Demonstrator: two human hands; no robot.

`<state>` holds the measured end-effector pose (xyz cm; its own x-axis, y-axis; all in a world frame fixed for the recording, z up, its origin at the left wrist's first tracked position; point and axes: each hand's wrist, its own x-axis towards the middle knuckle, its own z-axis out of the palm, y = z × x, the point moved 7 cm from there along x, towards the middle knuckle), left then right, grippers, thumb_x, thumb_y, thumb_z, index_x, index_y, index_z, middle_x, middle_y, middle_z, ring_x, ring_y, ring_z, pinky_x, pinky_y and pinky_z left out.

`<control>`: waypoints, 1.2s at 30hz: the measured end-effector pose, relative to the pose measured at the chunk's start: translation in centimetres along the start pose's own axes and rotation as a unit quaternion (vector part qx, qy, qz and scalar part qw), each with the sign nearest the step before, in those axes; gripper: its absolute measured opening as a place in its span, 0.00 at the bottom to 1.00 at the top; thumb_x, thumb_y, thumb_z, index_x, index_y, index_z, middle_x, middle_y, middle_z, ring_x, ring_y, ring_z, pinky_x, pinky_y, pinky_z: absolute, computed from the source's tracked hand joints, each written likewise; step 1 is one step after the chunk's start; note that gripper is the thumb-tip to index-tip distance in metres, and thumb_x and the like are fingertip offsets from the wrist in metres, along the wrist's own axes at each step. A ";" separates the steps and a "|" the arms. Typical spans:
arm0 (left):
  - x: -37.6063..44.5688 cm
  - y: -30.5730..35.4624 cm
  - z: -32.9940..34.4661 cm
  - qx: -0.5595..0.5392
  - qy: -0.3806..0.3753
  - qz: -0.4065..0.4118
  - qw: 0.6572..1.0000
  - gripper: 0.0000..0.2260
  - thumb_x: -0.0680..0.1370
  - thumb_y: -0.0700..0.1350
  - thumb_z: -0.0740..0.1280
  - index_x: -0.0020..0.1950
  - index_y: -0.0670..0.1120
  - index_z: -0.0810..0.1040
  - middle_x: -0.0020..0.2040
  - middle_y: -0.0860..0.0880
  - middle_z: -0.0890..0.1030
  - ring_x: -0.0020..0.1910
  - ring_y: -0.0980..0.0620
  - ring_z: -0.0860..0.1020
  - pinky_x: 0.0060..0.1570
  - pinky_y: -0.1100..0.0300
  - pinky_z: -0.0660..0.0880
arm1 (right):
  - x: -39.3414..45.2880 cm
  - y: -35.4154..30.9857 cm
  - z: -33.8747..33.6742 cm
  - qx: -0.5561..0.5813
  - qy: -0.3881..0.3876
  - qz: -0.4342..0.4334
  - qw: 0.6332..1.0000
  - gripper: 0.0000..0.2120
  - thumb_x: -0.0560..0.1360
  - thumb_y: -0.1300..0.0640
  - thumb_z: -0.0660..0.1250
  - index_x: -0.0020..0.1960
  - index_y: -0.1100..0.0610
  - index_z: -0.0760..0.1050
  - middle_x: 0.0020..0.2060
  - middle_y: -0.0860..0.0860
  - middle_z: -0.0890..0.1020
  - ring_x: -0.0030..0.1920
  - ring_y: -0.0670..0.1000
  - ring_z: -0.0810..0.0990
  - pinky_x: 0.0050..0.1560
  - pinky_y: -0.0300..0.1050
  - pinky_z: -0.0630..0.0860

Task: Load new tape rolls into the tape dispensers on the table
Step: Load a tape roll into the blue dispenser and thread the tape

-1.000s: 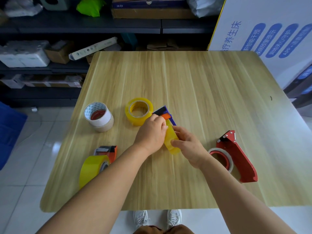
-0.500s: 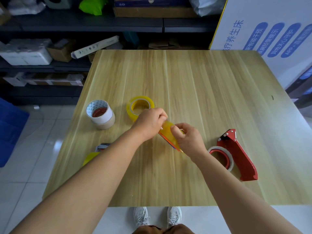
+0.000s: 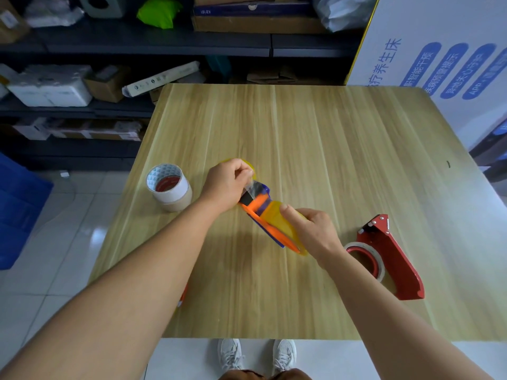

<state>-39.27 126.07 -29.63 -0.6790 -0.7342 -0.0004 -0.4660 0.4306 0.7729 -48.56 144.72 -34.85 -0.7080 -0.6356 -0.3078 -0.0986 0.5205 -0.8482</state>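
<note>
An orange and blue tape dispenser (image 3: 262, 212) with a yellow tape roll (image 3: 282, 224) on it is held tilted over the middle of the wooden table (image 3: 315, 138). My right hand (image 3: 312, 229) grips the roll and the dispenser's body. My left hand (image 3: 227, 185) pinches the clear tape end at the dispenser's dark front tip. A red dispenser (image 3: 395, 259) with a white roll (image 3: 366, 257) lies at the right. Behind my left hand a loose yellow roll (image 3: 253, 170) is mostly hidden.
A white roll stacked on a beige roll (image 3: 168, 187) stands at the left of the table. A sliver of another dispenser (image 3: 182, 294) shows under my left forearm. Dark shelves (image 3: 137, 45) with boxes stand behind, and a white printed board (image 3: 439, 58) at the right.
The dispenser has turned so its orange side faces up, and it is lifted and tilted. My left hand has shifted to its front tip and pulled the tape end there.
</note>
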 end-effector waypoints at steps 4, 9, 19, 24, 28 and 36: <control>-0.3 0.0 -0.8 0.014 0.015 0.022 1.000 0.07 0.78 0.41 0.63 0.44 0.43 0.79 0.39 0.50 0.81 0.41 0.51 0.78 0.43 0.60 0.72 | 0.1 -0.1 -0.1 0.009 -0.005 0.005 1.000 0.26 0.70 0.33 0.65 0.40 0.57 0.81 0.30 0.51 0.78 0.30 0.47 0.76 0.32 0.42 0.71; -1.0 -0.4 -0.9 -0.013 0.029 0.017 0.999 0.07 0.78 0.40 0.62 0.45 0.42 0.79 0.39 0.49 0.81 0.38 0.54 0.77 0.42 0.63 0.72 | 0.7 0.3 -0.4 0.028 0.003 0.029 0.999 0.22 0.68 0.33 0.66 0.36 0.52 0.81 0.32 0.54 0.82 0.32 0.49 0.79 0.34 0.44 0.74; -0.9 -1.2 -1.2 -0.050 0.033 -0.061 0.996 0.07 0.78 0.40 0.62 0.43 0.41 0.78 0.37 0.47 0.82 0.43 0.44 0.82 0.50 0.49 0.78 | 1.3 0.0 -0.5 0.041 0.005 0.054 0.998 0.30 0.61 0.31 0.64 0.38 0.59 0.80 0.30 0.54 0.78 0.32 0.51 0.76 0.35 0.45 0.72; -0.9 -0.6 -1.4 0.000 0.011 -0.043 0.999 0.08 0.78 0.41 0.62 0.44 0.40 0.78 0.36 0.47 0.81 0.41 0.45 0.81 0.49 0.50 0.78 | 1.0 0.2 -0.2 0.011 -0.031 0.020 0.999 0.26 0.69 0.35 0.65 0.39 0.60 0.80 0.29 0.52 0.75 0.31 0.49 0.73 0.34 0.44 0.69; -1.2 -0.9 -0.8 -0.016 -0.017 -0.057 0.998 0.07 0.78 0.41 0.61 0.45 0.40 0.77 0.37 0.46 0.80 0.42 0.42 0.81 0.49 0.47 0.78 | 0.6 0.2 0.5 -0.039 -0.071 0.017 0.997 0.20 0.66 0.40 0.62 0.32 0.58 0.73 0.26 0.48 0.69 0.29 0.48 0.68 0.30 0.41 0.63; -1.2 0.2 -0.5 0.033 -0.029 -0.029 0.999 0.10 0.80 0.44 0.59 0.48 0.39 0.76 0.41 0.44 0.81 0.42 0.43 0.81 0.47 0.45 0.78 | 0.2 0.1 1.7 -0.111 -0.113 0.051 0.986 0.24 0.65 0.34 0.69 0.44 0.55 0.80 0.38 0.52 0.83 0.39 0.49 0.81 0.39 0.44 0.77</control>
<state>-38.29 126.80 -29.20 -0.6803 -0.7283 -0.0822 -0.5406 0.4230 0.7272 -47.52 143.63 -35.74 -0.5505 -0.6712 -0.4965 -0.2038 0.6848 -0.6997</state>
